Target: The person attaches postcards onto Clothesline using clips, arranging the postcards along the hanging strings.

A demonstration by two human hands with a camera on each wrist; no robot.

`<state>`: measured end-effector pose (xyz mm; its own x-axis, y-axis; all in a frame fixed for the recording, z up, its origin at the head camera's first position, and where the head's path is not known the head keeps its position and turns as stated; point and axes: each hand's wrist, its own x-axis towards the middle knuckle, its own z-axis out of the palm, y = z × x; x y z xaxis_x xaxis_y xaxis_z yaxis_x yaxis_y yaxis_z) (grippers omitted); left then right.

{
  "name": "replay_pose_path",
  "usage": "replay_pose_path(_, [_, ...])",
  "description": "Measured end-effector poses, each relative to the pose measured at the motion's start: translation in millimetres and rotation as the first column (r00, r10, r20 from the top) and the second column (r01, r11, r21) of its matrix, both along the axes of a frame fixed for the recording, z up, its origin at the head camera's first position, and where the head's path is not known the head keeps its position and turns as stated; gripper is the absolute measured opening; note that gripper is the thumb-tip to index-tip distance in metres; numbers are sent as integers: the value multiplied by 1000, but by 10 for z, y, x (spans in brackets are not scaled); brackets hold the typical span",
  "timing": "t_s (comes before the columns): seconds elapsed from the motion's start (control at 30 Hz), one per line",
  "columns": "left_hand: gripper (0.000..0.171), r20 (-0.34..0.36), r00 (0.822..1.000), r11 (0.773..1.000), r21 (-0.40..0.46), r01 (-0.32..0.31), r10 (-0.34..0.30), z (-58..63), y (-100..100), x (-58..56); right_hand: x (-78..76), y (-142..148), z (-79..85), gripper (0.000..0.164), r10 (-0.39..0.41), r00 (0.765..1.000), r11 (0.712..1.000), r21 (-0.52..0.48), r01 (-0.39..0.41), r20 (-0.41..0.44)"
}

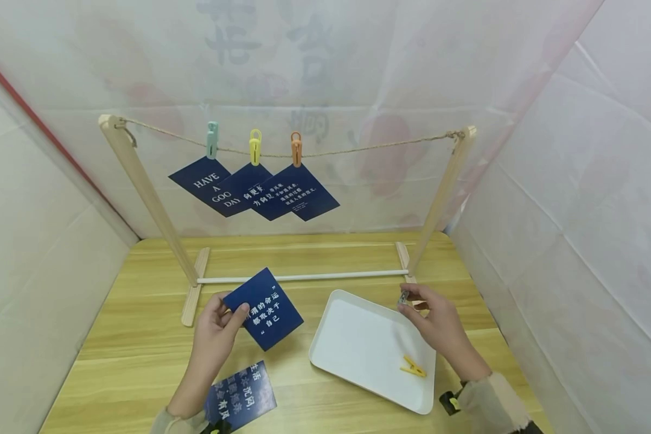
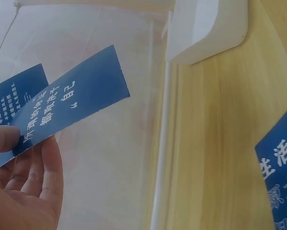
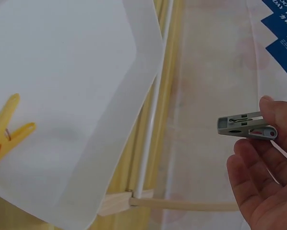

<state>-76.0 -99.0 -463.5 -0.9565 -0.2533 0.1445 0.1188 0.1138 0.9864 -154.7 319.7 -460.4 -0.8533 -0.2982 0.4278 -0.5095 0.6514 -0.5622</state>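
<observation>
My left hand (image 1: 217, 328) pinches a dark blue square card (image 1: 273, 313) with white lettering between thumb and fingers, held above the table. A grey clothespin (image 3: 244, 127) is pinched in my right hand (image 1: 434, 319), over the white tray's (image 1: 352, 343) far right corner. One yellow clothespin (image 1: 413, 366) lies in that tray. Another blue card (image 1: 244, 395) lies on the table below my left forearm, which covers part of it. Three blue cards hang overlapping from a twine line (image 1: 374, 146), clipped by a mint clothespin (image 1: 212, 140), a yellow one and an orange clothespin (image 1: 296, 149).
Two slanting wooden posts, the left post (image 1: 149, 199) and the right post (image 1: 441, 199), hold up the twine. A white rod (image 1: 336, 276) joins their feet low across the wooden table (image 1: 125, 349). Pale fabric walls (image 1: 575, 181) enclose the back and sides.
</observation>
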Motion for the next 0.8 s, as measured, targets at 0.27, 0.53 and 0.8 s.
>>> replay_pose_path(0.27, [23, -37, 999, 1000, 0, 28, -28, 58, 21, -79, -111, -39, 163, 40, 28, 1000, 999, 22, -28, -10])
replay_pose_path(0.53, [22, -55, 997, 999, 15, 51, -50, 114, 52, -138, -181, -100, 326, 41, 46, 998, 999, 18, -46, -32])
replay_pose_path(0.8, [23, -70, 996, 998, 4, 55, -55, 185, 78, -213, -279, -191, 516, 42, 64, 998, 998, 26, -63, -28])
